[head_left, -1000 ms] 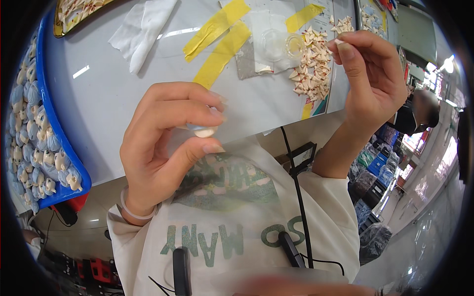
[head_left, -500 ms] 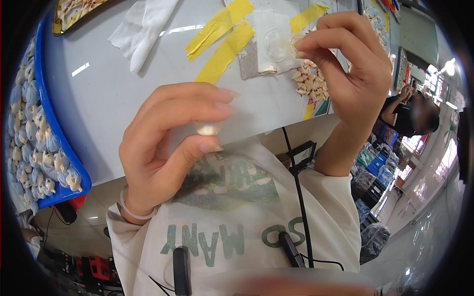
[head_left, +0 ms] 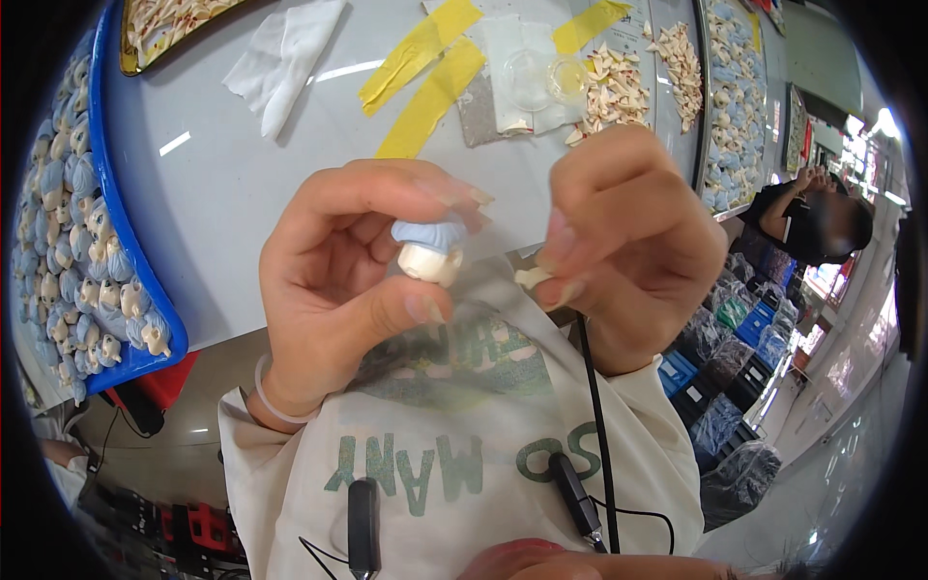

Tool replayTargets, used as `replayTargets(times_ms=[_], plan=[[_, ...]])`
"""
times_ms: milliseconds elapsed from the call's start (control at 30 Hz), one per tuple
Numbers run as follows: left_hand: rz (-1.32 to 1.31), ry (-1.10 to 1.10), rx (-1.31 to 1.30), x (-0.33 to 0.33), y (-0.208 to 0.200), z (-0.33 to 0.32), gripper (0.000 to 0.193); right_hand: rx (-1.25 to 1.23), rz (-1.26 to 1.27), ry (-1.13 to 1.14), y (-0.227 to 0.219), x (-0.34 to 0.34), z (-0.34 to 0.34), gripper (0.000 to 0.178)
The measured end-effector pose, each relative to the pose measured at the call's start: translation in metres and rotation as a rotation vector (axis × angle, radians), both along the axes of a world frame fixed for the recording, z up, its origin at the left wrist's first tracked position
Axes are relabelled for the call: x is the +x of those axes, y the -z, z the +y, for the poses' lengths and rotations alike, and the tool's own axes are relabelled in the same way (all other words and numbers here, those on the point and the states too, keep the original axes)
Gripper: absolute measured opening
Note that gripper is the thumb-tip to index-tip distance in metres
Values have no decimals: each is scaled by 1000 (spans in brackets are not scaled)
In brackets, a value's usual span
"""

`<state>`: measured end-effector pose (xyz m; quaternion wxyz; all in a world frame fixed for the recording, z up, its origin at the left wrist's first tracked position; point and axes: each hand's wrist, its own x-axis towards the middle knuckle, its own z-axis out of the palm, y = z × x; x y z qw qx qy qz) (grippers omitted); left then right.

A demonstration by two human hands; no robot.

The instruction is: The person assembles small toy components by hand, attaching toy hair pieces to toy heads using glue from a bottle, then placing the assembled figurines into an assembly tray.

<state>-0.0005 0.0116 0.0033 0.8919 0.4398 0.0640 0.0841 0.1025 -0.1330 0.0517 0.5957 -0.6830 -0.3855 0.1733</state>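
Observation:
My left hand (head_left: 324,275) grips a small doll head (head_left: 430,263) between thumb and fingers. The head has pale blue hair on top and a cream lower part. Close by on the right, my right hand (head_left: 638,242) pinches a tiny cream pointed piece (head_left: 531,277) between thumb and forefinger. A small gap separates piece and head. Similar pointed pieces lie in a pile (head_left: 617,87) beyond my right hand, with another pile (head_left: 679,72) to its right. Beside the nearer pile, clear round dishes (head_left: 525,77) sit on a white sheet.
A blue tray (head_left: 104,193) full of blue-haired doll heads stands at the left. Yellow tape strips (head_left: 430,101) and a white cloth (head_left: 290,58) lie on the table (head_left: 203,232). A gold-rimmed tray (head_left: 130,63) is at top left. Another person (head_left: 802,217) works at the right.
My right hand has come from the clear dishes down toward my left hand, with the cream piece now visible in its pinch. The doll head has turned, showing its blue hair.

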Motion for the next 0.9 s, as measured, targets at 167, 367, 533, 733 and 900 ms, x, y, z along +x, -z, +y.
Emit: replayTargets(times_ms=[167, 367, 533, 733, 900], plan=[[-118, -2, -156, -2, 2, -8, 39, -25, 265, 76, 0, -14, 3, 19], [-149, -85, 94, -8, 3, -13, 38, -53, 258, 44, 0, -16, -3, 16], [-111, -108, 177, -12, -2, -16, 34, -90, -40, 1, -1, -14, -9, 15], [-150, -86, 368, -15, -5, -15, 30, -60, -481, 68, -4, -15, -9, 17], [-210, -122, 488, -12, -8, -16, 31, -87, -392, 104, -3, -19, -12, 18]])
